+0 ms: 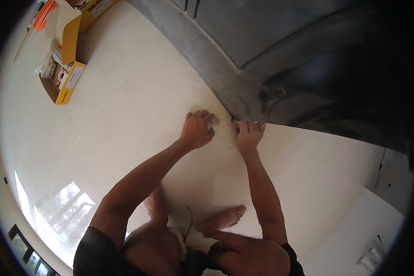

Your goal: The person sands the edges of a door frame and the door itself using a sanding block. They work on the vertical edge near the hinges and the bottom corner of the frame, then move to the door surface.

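A large dark grey cabinet-like unit (225, 39) with raised panel lines fills the upper right, its near corner pointing down toward me. Just below that corner, my right hand (249, 136) is closed, its curled fingers against the unit's lower edge. Whatever its fingers may grip is hidden. My left hand (198, 130) is to the left of the corner, low over the pale floor, with fingers bent and closed. A small pale patch shows by its thumb and fingertips, too blurred to name. A short gap separates the two hands.
On the pale glossy floor (138, 92), an open yellow cardboard box (71, 85) with rolls and plastic bags stands at the upper left. Behind it are another yellow box (96, 11) and an orange coiled hose (43, 16). My bare foot (227, 217) rests below the hands.
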Demonstrator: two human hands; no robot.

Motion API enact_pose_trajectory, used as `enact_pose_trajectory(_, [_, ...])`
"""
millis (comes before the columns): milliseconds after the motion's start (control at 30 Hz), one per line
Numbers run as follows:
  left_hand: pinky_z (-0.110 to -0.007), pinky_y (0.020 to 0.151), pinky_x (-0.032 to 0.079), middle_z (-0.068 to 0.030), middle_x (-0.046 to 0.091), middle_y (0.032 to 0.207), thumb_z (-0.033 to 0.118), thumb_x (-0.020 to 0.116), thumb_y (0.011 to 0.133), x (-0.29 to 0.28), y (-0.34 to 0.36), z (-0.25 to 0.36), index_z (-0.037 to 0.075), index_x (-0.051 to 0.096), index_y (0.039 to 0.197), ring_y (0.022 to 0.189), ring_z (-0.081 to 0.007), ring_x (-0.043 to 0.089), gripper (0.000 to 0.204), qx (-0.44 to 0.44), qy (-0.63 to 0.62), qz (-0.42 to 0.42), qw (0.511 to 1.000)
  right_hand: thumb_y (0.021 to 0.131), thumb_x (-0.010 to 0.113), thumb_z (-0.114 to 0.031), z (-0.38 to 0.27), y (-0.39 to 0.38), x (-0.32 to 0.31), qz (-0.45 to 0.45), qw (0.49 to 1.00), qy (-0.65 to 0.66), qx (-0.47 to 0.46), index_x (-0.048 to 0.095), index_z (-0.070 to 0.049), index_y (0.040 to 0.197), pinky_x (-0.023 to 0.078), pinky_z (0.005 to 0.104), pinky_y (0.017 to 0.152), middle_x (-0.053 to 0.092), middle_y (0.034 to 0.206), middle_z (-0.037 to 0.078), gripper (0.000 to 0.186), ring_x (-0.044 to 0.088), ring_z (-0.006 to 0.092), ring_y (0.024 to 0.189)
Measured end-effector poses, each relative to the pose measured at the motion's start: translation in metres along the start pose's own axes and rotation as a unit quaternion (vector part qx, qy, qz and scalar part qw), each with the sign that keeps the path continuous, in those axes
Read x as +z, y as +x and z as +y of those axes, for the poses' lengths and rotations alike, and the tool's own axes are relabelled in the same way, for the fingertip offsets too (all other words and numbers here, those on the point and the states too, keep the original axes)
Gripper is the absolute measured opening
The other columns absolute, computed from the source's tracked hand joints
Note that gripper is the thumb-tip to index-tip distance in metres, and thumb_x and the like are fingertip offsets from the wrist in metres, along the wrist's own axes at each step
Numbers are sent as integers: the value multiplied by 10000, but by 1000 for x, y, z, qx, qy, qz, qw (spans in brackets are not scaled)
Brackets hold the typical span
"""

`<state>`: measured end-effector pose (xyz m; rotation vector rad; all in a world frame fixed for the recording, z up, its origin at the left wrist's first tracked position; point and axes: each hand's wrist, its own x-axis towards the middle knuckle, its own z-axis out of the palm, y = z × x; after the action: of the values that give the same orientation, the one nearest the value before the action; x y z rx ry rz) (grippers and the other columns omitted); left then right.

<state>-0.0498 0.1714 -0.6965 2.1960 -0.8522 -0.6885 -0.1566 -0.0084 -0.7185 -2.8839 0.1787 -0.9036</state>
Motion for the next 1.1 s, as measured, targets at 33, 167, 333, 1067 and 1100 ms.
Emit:
enact_pose_trajectory(33, [-425, 989, 385, -86, 657, 1076, 102, 652, 763, -1, -2, -2, 98, 695, 1061, 1120, -282, 580, 301, 3, -15, -3, 1000, 699, 753, -46, -1, 0, -2, -10, 1000, -1, 5, 527, -119, 748, 342, 384, 701, 535, 681, 31, 242, 483, 241, 590])
enact_pose_trajectory(167, [-440, 970, 440, -75, 658, 1063, 81, 619, 814, -6, -3, 2, 105, 687, 1069, 1055, -250, 622, 265, -3, -27, -2, 1000, 741, 783, -112, -4, -8, -7, -40, 999, -19, 31, 535, -129, 788, 378, 399, 726, 567, 703, 16, 253, 530, 214, 619])
enact_pose_trajectory(333, [-388, 801, 544, -109, 714, 976, 98, 603, 852, 3, 3, 5, 72, 669, 1124, 863, -244, 697, 282, -199, -271, -25, 942, 788, 797, -85, 16, -30, -52, -1, 988, 7, 157, 544, -118, 817, 402, 380, 718, 652, 807, 28, 257, 566, 212, 667])
enact_pose_trajectory(1067, [-384, 850, 528, -35, 723, 1061, 72, 635, 822, 52, 0, 31, 113, 616, 1217, 935, -254, 690, 397, -101, -188, 62, 975, 867, 760, -120, -28, -94, -73, 53, 895, 123, 426, 574, -17, 857, 498, 363, 696, 637, 811, 89, 213, 580, 224, 710])
enact_pose_trajectory(1100, [-387, 847, 529, -34, 722, 1060, 68, 634, 819, 53, 0, 30, 115, 610, 1224, 937, -256, 689, 409, -86, -175, 69, 978, 865, 760, -121, -28, -95, -74, 54, 893, 125, 430, 576, -16, 860, 499, 363, 697, 638, 814, 90, 212, 582, 225, 713])
